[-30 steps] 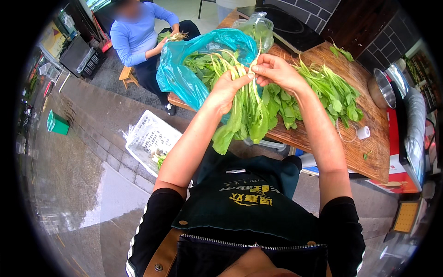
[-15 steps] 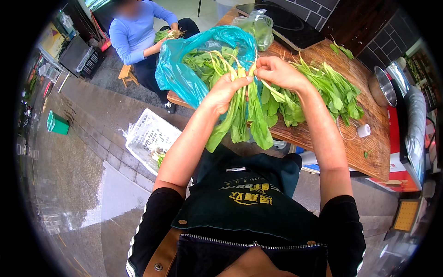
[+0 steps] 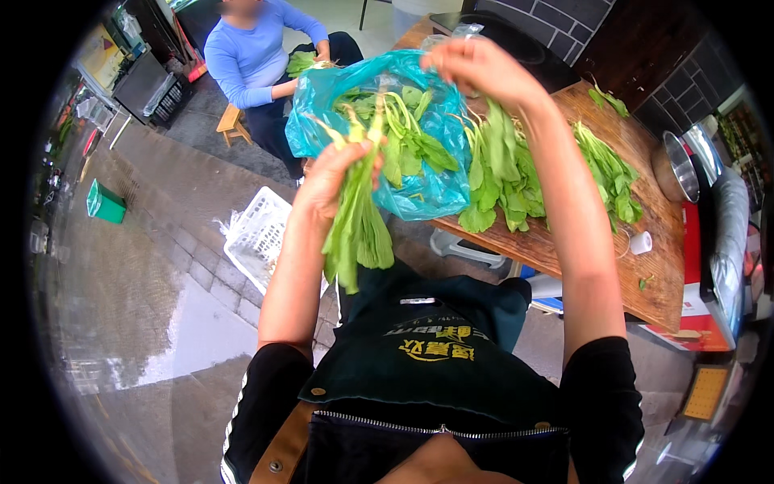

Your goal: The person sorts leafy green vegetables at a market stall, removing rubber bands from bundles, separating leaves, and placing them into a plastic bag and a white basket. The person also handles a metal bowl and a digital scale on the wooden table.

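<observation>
My left hand (image 3: 334, 173) is closed round a bunch of leafy greens (image 3: 359, 230), pale roots up and leaves hanging down. It is in front of a teal plastic bag (image 3: 322, 93), whose wide mouth shows more loose greens (image 3: 415, 141) inside. My right hand (image 3: 484, 71) is raised beyond the bag's right rim, its fingers bent together and partly blurred. From beneath its palm hangs a blurred green stalk (image 3: 501, 145), which it appears to grip; the hold itself is hidden. Below lies a heap of greens (image 3: 516, 194) on the wooden table (image 3: 601, 266).
More greens (image 3: 605, 165), a metal bowl (image 3: 676, 168) and a white roll (image 3: 640, 242) are on the table. A white crate (image 3: 262, 230) and a green bin (image 3: 105, 202) stand on the floor. Another person (image 3: 254, 56) sits beyond the bag, handling greens.
My hands have moved apart: the left went left and down with its bunch, the right went up, away from the bunch. The bag's contents now show more fully.
</observation>
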A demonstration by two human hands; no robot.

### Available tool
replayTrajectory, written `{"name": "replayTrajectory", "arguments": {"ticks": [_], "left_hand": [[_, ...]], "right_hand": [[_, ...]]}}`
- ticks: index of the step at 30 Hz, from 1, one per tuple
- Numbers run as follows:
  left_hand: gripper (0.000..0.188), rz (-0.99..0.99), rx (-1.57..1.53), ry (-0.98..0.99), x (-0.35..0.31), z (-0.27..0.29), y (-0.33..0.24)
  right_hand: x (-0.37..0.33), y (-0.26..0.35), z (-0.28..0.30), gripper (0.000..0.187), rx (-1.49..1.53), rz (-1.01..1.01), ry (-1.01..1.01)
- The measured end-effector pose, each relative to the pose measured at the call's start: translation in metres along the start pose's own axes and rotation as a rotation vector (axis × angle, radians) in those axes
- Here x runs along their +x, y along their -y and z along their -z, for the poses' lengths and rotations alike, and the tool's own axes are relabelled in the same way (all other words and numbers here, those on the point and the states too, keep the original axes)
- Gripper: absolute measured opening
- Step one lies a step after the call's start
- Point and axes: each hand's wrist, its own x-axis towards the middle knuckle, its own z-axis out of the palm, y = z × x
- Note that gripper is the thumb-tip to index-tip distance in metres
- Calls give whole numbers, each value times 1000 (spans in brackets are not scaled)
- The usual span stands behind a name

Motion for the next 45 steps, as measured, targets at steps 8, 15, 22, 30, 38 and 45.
{"name": "replayTrajectory", "arguments": {"ticks": [8,15,22,30,38,45], "left_hand": [[22,-170,77,-230,-3,11,-21],[20,-186,158,-214,-6,24,-14],[28,-211,155,-160,1,27,-22],[26,-299,141,-169,23,-5,-21],[22,-208,477,-213,27,-4,-35],[17,-131,352,-43,34,-15,-22]], "right_hand": [[93,-110,-29,27,-241,-405,-137],[79,-130,-72,40,-864,-498,-208],[54,-112,-35,30,-765,-79,-259],[26,-17,-78,40,87,-144,252],[14,-20,-63,27,177,-206,394],[-15,-14,-67,28,139,-186,304]]}}
